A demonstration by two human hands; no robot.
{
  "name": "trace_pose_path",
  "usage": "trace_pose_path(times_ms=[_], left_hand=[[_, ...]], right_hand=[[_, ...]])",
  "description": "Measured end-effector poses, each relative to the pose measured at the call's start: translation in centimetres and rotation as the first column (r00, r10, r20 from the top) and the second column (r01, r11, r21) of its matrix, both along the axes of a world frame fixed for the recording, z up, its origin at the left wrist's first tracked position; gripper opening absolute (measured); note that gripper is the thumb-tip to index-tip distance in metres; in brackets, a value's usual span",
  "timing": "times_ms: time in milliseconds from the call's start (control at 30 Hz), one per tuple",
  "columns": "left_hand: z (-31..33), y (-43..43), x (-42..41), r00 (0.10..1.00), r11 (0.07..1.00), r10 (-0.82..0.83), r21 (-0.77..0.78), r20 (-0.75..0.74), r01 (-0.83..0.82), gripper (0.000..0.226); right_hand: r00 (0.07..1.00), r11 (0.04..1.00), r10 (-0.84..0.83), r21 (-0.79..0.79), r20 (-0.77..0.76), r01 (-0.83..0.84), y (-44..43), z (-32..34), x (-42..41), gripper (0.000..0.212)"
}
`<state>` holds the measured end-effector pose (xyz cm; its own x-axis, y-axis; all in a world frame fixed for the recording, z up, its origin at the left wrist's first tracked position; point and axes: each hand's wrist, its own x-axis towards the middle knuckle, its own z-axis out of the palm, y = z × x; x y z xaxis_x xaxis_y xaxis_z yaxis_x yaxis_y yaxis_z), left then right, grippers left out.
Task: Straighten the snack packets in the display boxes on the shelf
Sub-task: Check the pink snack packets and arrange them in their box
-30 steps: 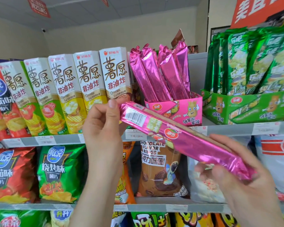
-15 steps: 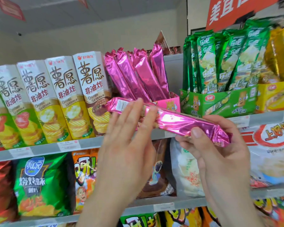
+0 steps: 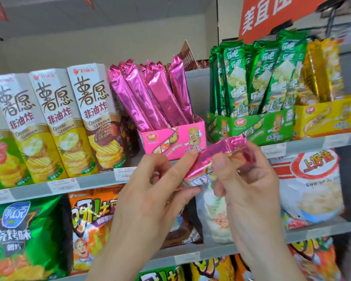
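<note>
both grips (image 3: 150,199) (image 3: 251,189) pinch packet (image 3: 217,159) before box (image 3: 170,138)

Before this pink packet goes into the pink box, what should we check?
1. Grip on pink packet: ok, left hand and right hand both pinch it.
2. Packet upright: not ok, it lies tilted.
3. Room in pink box: cannot tell.
4. Boxed packets straight: not ok, they lean left.
5. Way to the box: ok, nothing in between.
</note>
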<state>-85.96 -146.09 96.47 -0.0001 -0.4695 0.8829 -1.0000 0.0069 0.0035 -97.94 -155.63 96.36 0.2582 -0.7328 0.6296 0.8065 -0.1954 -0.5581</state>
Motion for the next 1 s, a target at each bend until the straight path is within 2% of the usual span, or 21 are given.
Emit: trace_pose_path(times_ms=[67,133,200,267,367,433,533,667,733,800,900,1000], left_hand=[[-0.4,-0.2,-0.2,0.997,0.999,-0.048,0.015,-0.058,0.049,0.055],[-0.5,-0.3,-0.5,0.971,0.988,-0.149,0.005,-0.187,0.153,0.051],[-0.4,-0.2,-0.9,0.881,0.954,-0.289,-0.038,-0.375,0.296,0.046],[0.3,-0.1,-1.4,0.806,0.922,-0.376,-0.096,-0.458,0.375,0.039],[2.0,-0.1,-2.3,0.742,0.891,-0.448,-0.179,-0.499,0.418,0.035],[2.8,-0.5,-2.8,0.72,0.882,-0.468,-0.216,-0.512,0.42,0.032],[3.3,-0.9,-3.3,0.706,0.887,-0.462,-0.257,-0.537,0.384,0.028],[2.9,-1.0,-3.0,0.55,0.845,-0.528,-0.332,-0.647,0.42,0.022],[2.7,-1.2,-2.9,0.538,0.837,-0.542,-0.356,-0.645,0.417,0.02],[2.7,-1.2,-2.7,0.548,0.828,-0.56,-0.391,-0.622,0.402,0.018],[2.8,-1.0,-2.0,0.543,0.798,-0.602,-0.474,-0.586,0.372,0.016],[3.2,-0.6,-0.5,0.447,0.733,-0.677,-0.591,-0.585,0.336,0.012]], right_hand=[[0.999,0.999,0.027,-0.029,0.018,-0.026,-0.3,0.1,0.1,0.03],[0.998,0.996,0.062,-0.058,-0.001,-0.062,-0.6,0.2,0.0,0.033],[0.994,0.991,0.102,-0.086,-0.023,-0.104,-0.9,0.4,-0.1,0.035],[0.989,0.984,0.134,-0.109,-0.058,-0.14,-1.2,0.6,-0.3,0.039],[0.978,0.965,0.107,-0.217,-0.177,-0.144,-1.1,0.6,-0.5,0.04],[0.961,0.946,0.061,-0.292,-0.269,-0.142,-0.6,0.6,-0.5,0.048],[0.921,0.909,-0.092,-0.409,-0.378,-0.077,-0.3,0.4,-0.6,0.058],[0.834,0.821,-0.319,-0.57,-0.449,0.007,-0.6,0.0,-0.8,0.059],[0.814,0.776,-0.384,-0.63,-0.436,0.028,-0.6,0.0,-0.9,0.059],[0.816,0.763,-0.376,-0.646,-0.44,0.003,-0.6,0.1,-1.0,0.06],[0.8,0.795,-0.24,-0.585,-0.549,-0.163,-1.2,-0.1,-1.3,0.072],[0.678,0.813,-0.142,-0.476,-0.722,-0.336,-2.9,-0.8,-2.4,0.078]])
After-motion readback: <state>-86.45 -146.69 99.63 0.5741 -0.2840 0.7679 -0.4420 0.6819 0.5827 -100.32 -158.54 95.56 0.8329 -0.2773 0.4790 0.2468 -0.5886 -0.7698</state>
